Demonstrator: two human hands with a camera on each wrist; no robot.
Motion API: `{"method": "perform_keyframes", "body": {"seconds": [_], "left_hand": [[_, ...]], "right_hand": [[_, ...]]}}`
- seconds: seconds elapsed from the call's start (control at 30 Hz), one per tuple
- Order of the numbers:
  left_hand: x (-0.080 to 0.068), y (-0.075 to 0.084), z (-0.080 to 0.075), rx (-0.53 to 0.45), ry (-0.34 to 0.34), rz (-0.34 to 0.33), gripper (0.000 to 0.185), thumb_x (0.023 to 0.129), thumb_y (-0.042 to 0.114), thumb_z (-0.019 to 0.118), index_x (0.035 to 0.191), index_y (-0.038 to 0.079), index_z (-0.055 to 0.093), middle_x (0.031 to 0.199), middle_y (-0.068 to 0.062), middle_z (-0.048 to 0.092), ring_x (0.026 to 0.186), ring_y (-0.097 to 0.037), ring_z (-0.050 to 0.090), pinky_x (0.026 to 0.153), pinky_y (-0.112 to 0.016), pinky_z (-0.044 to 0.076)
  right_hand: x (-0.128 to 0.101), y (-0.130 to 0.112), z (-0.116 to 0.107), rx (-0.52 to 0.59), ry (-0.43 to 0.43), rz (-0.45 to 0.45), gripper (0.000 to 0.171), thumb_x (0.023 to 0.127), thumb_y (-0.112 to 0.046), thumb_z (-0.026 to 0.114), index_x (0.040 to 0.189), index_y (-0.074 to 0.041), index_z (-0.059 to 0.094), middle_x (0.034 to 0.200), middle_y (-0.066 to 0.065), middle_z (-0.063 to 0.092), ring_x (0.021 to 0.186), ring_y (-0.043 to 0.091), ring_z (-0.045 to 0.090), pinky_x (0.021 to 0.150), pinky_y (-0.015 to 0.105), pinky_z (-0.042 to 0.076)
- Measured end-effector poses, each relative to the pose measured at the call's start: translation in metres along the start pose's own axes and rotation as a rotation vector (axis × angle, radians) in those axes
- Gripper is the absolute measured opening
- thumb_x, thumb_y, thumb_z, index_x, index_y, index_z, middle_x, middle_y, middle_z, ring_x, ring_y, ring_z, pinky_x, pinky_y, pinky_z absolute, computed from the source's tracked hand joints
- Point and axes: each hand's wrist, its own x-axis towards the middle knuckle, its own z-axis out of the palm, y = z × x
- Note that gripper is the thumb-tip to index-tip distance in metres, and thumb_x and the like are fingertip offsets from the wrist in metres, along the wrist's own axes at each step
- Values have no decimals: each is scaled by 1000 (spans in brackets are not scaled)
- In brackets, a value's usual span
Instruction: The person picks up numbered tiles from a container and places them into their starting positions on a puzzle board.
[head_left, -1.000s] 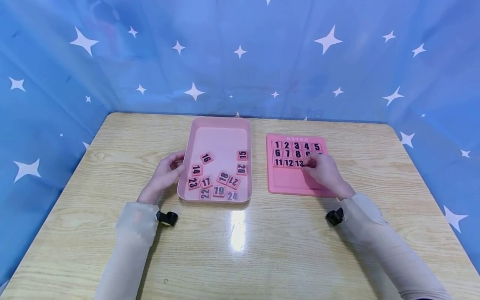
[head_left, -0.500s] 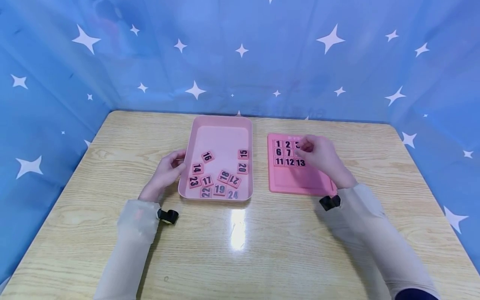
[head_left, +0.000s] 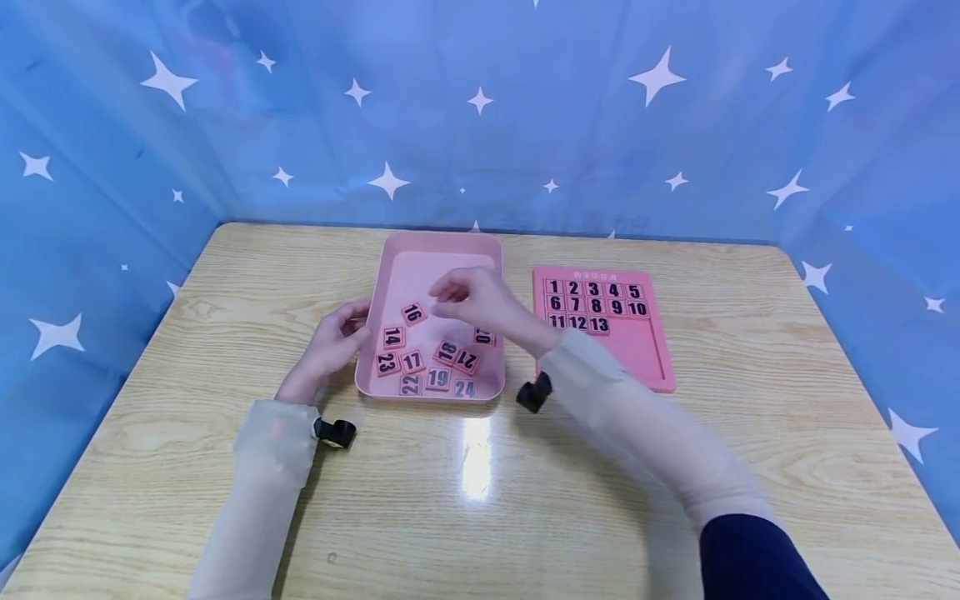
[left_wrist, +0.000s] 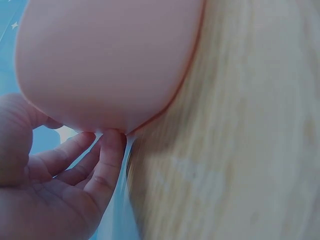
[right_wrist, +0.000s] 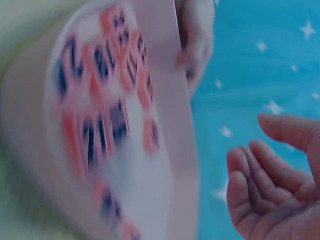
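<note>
Right hand (head_left: 468,298) moved over tray (head_left: 442,250) (roughly eleven tiles, blurred).

Left hand (head_left: 330,342): forearm extended forward in a pale translucent sleeve, a black wrist mount at the cuff; fingers loosely curled, their tips (left_wrist: 112,145) resting against a surface, nothing grasped. Right hand (head_left: 472,302): forearm angled across the body toward the left, raised off the table; fingers (right_wrist: 265,167) relaxed, slightly bent, palm empty. Black wrist mount beneath the right cuff.
</note>
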Motion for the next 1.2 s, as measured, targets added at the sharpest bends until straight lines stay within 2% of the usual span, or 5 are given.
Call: {"method": "perform_keyframes", "body": {"seconds": [0.23,0.43,0.73,0.9,1.2], "left_hand": [[0,0,0,-9,-5,21,44,87,-8,46,131,-15,41,122,-32,50,105,-38,50,78,-12,42],[-1,-1,-1,-15,-17,14,44,88,-8,46,132,-14,40,124,-32,49,106,-38,50,78,-11,42],[-1,-1,-2,-14,-19,8,45,89,-7,46,133,-14,40,125,-32,48,107,-37,49,79,-12,42],[-1,-1,-2,-26,-19,19,46,88,-9,46,132,-15,39,125,-33,47,108,-39,49,80,-11,41],[-1,0,-1,-9,-10,18,45,88,-8,47,132,-15,40,124,-32,48,106,-37,50,78,-11,41]], "right_hand": [[21,-1,48,71,-31,205,23,81,-7,70,103,-1,69,88,7,68,79,15,60,72,19,48],[28,2,69,52,-46,289,26,80,-7,71,105,-1,68,89,6,66,79,14,58,70,20,48],[30,5,84,-15,-4,311,27,78,-1,72,105,-2,68,87,3,63,80,13,56,72,19,47],[29,7,85,-80,-14,305,32,77,-3,73,109,-5,68,89,1,58,82,12,53,74,21,45],[30,10,85,-233,-60,229,35,78,-8,74,113,-7,68,103,2,57,88,13,50,80,22,44]]}}
